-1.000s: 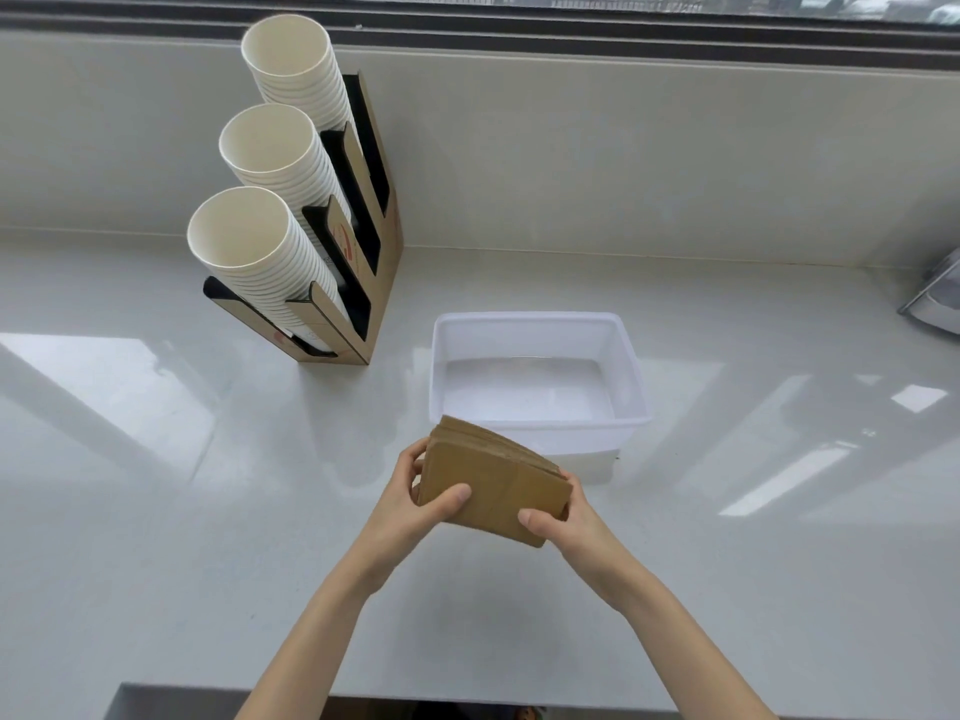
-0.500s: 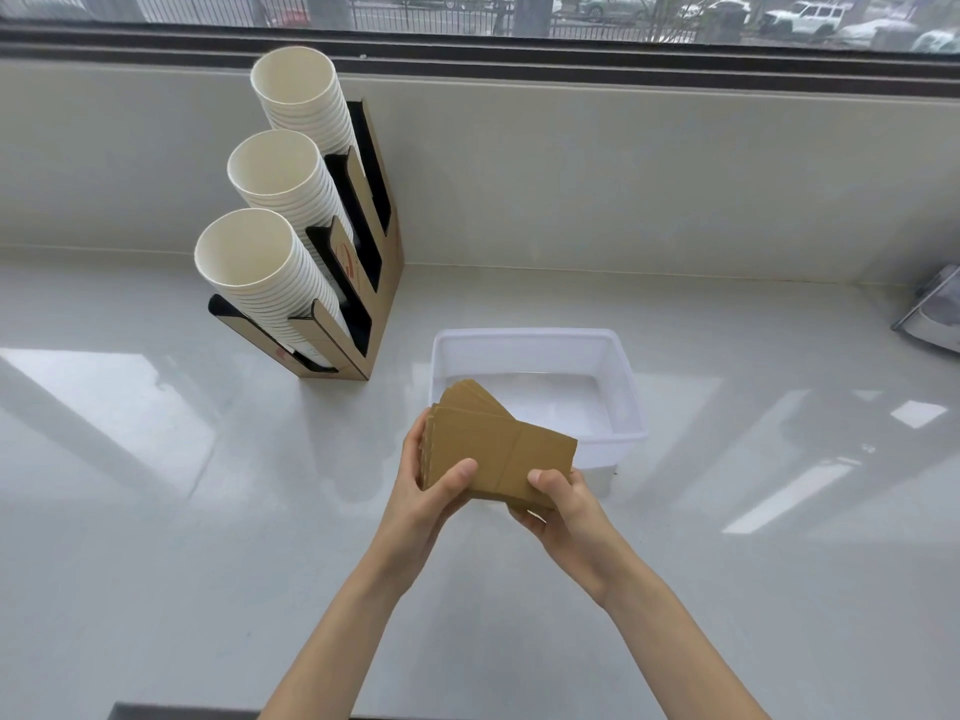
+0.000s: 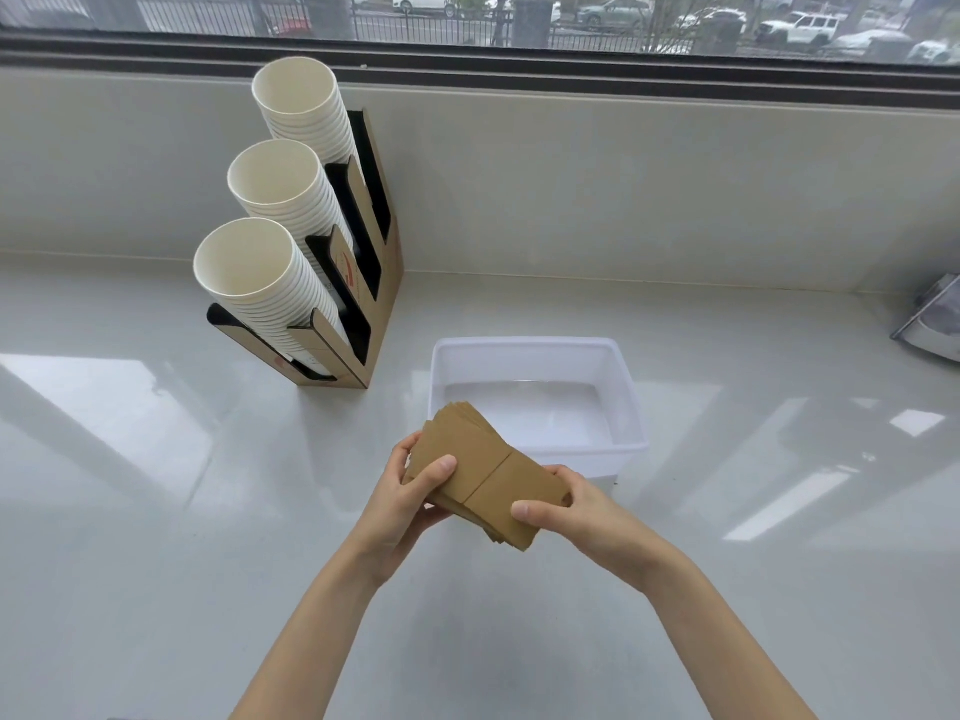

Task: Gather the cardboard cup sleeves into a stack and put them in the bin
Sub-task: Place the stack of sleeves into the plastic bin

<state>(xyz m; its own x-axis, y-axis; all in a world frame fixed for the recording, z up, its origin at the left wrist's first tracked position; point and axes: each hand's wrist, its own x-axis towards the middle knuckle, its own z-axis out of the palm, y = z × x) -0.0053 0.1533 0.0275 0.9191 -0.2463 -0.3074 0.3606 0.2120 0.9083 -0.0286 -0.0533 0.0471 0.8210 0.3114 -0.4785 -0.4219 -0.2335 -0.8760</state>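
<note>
Now both hands, left hand [image 3: 400, 504] and right hand [image 3: 571, 511], grip the sleeves [image 3: 483, 475] just before the bin [image 3: 623, 397] on the shiny white bench [image 3: 156, 511] under a window [image 3: 519, 13].

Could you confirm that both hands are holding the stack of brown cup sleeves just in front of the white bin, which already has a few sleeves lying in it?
Not quite: the head view shows the white bin empty. The rest holds: the left hand and right hand hold the stack of cup sleeves just in front of it.
</note>
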